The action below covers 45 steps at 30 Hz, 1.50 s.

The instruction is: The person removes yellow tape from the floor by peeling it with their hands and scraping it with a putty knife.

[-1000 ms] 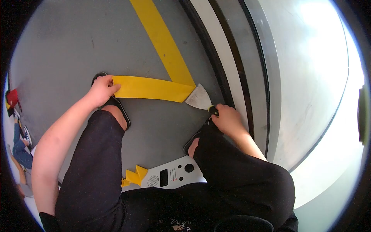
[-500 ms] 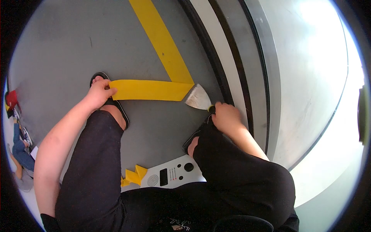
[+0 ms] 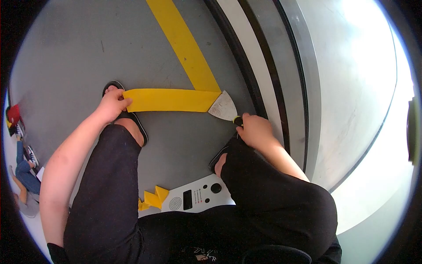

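The tape (image 3: 169, 100) stretches over the floor (image 3: 176, 143) from the fingers of the left hand (image 3: 111, 104), pinched on its near end, to the scraper (image 3: 223, 107), clasped in the right hand's fingers (image 3: 246, 119). A low scraper angle and even tension should work best.

This looks like an indoor workplace, though whether workshop, lab or showroom cannot be told. The smooth grey floor (image 3: 83, 57), scuffed in places, carries a broad band of yellow floor-marking tape (image 3: 182, 42) entering from eleven o'clock. Toward two o'clock, dark, white and metallic edging (image 3: 283, 48) borders a large pale panel (image 3: 351, 88). At six o'clock lies a white control panel (image 3: 200, 200) with a speaker grille (image 3: 175, 203) and knobs (image 3: 216, 188); near nine, another person (image 3: 27, 174) wears jeans.
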{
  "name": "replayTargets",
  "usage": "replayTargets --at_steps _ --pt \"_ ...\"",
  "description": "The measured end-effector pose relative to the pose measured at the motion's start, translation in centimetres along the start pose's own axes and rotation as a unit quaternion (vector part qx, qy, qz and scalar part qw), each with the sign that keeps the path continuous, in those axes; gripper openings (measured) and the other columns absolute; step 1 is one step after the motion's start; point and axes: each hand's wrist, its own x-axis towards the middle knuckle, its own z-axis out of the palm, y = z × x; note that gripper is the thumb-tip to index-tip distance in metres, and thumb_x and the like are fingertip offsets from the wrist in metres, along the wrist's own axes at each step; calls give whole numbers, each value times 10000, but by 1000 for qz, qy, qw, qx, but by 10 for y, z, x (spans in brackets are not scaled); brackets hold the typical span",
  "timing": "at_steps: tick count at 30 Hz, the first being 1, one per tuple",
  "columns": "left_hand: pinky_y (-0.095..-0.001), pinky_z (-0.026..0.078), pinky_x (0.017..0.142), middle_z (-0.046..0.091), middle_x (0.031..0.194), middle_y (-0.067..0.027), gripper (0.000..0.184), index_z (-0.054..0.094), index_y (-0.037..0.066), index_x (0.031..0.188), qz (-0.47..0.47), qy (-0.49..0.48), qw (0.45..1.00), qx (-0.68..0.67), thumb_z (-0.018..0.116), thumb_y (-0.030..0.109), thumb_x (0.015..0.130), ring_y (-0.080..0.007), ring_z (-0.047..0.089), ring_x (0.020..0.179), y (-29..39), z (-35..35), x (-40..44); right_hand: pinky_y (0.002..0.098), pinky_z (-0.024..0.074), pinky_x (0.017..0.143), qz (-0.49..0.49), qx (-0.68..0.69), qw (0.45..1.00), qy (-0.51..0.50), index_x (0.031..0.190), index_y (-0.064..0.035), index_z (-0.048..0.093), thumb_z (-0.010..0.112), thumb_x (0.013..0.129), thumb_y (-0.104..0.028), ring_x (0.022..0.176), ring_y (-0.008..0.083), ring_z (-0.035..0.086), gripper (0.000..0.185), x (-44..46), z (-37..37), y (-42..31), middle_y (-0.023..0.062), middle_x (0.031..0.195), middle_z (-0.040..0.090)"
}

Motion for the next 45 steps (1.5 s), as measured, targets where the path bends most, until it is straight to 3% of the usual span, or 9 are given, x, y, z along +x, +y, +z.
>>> replayTargets --at_steps 3,9,12,15,20,29,34,41,45 --pt "-286 470 621 606 750 -66 178 610 -42 918 3 3 1000 3 639 123 857 -140 589 667 -3 2 1 481 527 739 14 -56 992 -116 967 -11 612 661 811 -303 867 370 663 334 5 14 14 192 899 680" --pt "-287 468 615 600 742 -66 183 609 -43 923 7 1 1000 -6 640 126 859 -137 583 656 -2 2 -3 474 537 735 9 37 999 15 921 -19 655 663 808 -313 873 364 673 315 -3 15 3 190 913 688" --pt "-288 466 613 597 738 -60 178 605 -41 913 9 6 1000 -10 639 126 861 -133 575 651 -6 2 -1 479 533 745 -3 -20 993 -113 919 -15 638 651 817 -319 862 372 669 321 0 20 13 202 897 680" --pt "-291 465 617 594 741 -51 169 601 -35 901 7 -2 1000 -7 634 127 867 -129 566 652 -6 2 1 485 529 762 -13 81 997 11 931 -10 633 638 826 -333 872 376 666 339 2 25 6 201 915 680" --pt "-286 463 621 597 776 -41 171 592 -27 923 5 -22 999 -34 621 136 880 -122 563 677 -3 1 -3 464 516 756 8 58 996 -61 938 2 651 658 821 -386 879 386 648 405 0 41 14 225 926 667" --pt "-250 502 616 626 1028 -74 304 484 34 1224 -19 -35 976 -214 489 191 964 -113 618 763 63 -3 -25 405 496 700 26 273 952 -137 874 35 667 655 823 -463 794 325 659 501 8 68 9 211 830 668" --pt "-237 499 606 615 1069 -71 301 448 41 1245 156 -89 970 -167 477 101 952 -105 617 743 109 10 -30 355 471 647 21 531 792 -300 894 40 644 652 837 -366 693 204 596 411 0 82 -3 79 728 615" --pt "-271 500 672 646 811 -57 88 587 12 966 241 -210 944 -83 576 62 895 -103 629 756 166 40 -89 292 468 745 -54 440 843 -304 1001 3 643 653 834 -247 831 157 607 301 11 117 6 84 899 661" --pt "-404 516 740 635 855 -183 116 599 3 934 352 -230 906 -43 583 73 842 -344 644 825 163 64 -116 346 484 854 -171 482 829 -228 1101 0 642 641 833 -329 995 252 641 424 16 147 10 177 1043 681"
